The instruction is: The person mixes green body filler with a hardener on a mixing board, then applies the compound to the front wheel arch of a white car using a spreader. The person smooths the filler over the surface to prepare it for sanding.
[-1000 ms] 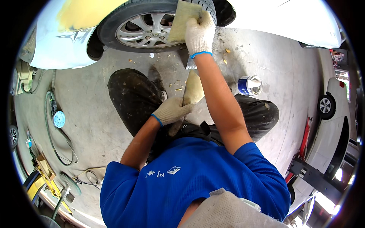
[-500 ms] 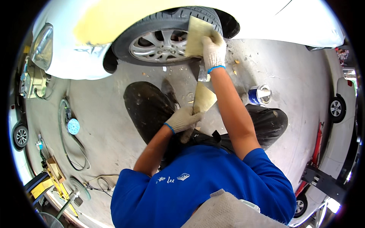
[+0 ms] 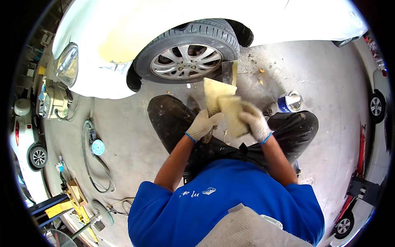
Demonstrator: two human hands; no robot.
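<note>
My left hand [image 3: 201, 124], in a white work glove with a blue cuff, grips a wide pale-yellow putty spreader [image 3: 217, 88], its blade pointing toward the car. A second pale-yellow spreader [image 3: 231, 117] is in my gloved right hand [image 3: 256, 122], slightly blurred. The two blades overlap in front of my knees, the right one nearer me; whether they touch I cannot tell. Beyond them is the car's front wheel [image 3: 187, 61], under a white fender [image 3: 160, 18] with a yellowish patch [image 3: 119, 47]. By the tyre stands a grey flat piece with a yellowish edge [image 3: 228, 73].
An open blue-and-silver can [image 3: 289, 101] stands on the floor beyond my right knee. Left of me lie a sander with a blue round pad [image 3: 98, 147] and its looping hose [image 3: 85, 164]. A fan [image 3: 101, 212] and a yellow metal frame [image 3: 78, 206] are at the lower left.
My right hand has come back from the wheel with its spreader, down to the one in my left hand. The view has shifted, and the grey piece by the tyre shows more fully.
</note>
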